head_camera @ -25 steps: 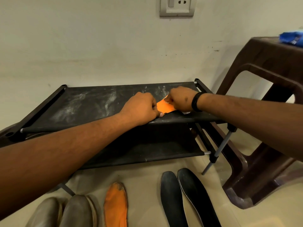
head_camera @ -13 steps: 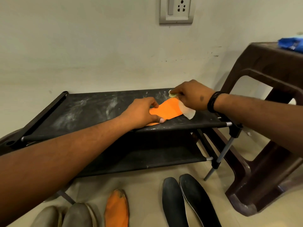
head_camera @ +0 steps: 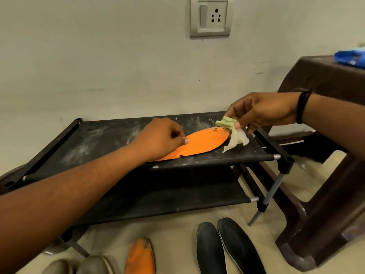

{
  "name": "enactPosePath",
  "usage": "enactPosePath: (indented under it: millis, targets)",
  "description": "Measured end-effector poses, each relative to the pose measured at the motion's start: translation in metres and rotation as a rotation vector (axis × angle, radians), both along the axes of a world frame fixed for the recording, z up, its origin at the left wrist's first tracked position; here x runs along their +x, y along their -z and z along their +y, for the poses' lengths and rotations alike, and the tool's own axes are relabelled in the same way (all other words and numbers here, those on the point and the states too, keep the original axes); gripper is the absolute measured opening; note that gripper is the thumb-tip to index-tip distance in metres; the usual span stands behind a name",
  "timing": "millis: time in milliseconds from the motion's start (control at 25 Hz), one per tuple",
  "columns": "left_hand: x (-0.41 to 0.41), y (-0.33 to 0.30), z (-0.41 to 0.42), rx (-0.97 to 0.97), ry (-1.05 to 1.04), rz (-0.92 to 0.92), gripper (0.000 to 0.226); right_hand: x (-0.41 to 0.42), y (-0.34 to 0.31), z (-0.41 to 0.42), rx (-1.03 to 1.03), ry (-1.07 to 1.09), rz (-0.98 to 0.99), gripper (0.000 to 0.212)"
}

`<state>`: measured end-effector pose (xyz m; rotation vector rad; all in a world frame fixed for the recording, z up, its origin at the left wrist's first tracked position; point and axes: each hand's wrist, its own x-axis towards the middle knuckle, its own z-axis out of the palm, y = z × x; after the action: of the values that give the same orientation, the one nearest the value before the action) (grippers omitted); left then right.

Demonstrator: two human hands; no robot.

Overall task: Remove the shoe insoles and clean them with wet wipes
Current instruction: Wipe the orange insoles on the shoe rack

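My left hand (head_camera: 161, 138) presses the heel end of an orange insole (head_camera: 203, 142) flat on the top shelf of the black shoe rack (head_camera: 98, 139), fingers curled down onto it, thumb tip on the orange surface. My right hand (head_camera: 262, 110) hovers at the insole's toe end, fingers pinching a crumpled, soiled wet wipe (head_camera: 232, 131); the wipe's loose tail hangs down and touches the shelf just beside the toe. Dark smudge marks show near the toe. White dust streaks the shelf fabric. On the floor below the rack: a second orange insole (head_camera: 141, 258), two dark insoles (head_camera: 225, 248) side by side, and a pair of grey shoes (head_camera: 79, 265) at the bottom edge. A brown plastic stool (head_camera: 325, 194) stands to the right with a blue packet (head_camera: 350, 59) on top.
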<state>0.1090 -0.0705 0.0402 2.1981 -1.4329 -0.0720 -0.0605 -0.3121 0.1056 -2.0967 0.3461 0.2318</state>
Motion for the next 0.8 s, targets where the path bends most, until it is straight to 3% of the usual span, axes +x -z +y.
enactPosePath:
  millis: [80,160,280,400,560,640,800]
  targets:
    - [-0.011,0.009,-0.005,-0.019,0.035,0.014,0.014,-0.008,-0.005,-0.010,0.257,-0.058,0.045,0.034]
    - [-0.015,0.017,-0.008,-0.007,0.037,0.045,0.009,-0.012,-0.009,-0.014,0.313,-0.069,0.094,0.031]
    - [-0.015,0.020,-0.008,0.010,0.025,0.101,0.008,-0.012,-0.002,-0.002,-0.267,0.028,0.083,0.022]
    - [-0.016,0.019,-0.009,0.028,0.017,0.121,0.015,0.002,0.011,0.029,-0.434,-0.028,-0.107,0.023]
    - [-0.015,0.019,-0.009,0.044,0.010,0.120,0.019,0.029,0.049,0.051,-0.873,-0.094,-0.195,0.021]
    - [-0.015,0.019,-0.008,0.042,0.011,0.127,0.019,0.036,0.066,0.056,-0.948,-0.085,-0.184,0.021]
    - [-0.015,0.020,-0.008,0.034,0.015,0.124,0.019,0.036,0.065,0.064,-0.964,-0.087,-0.100,0.042]
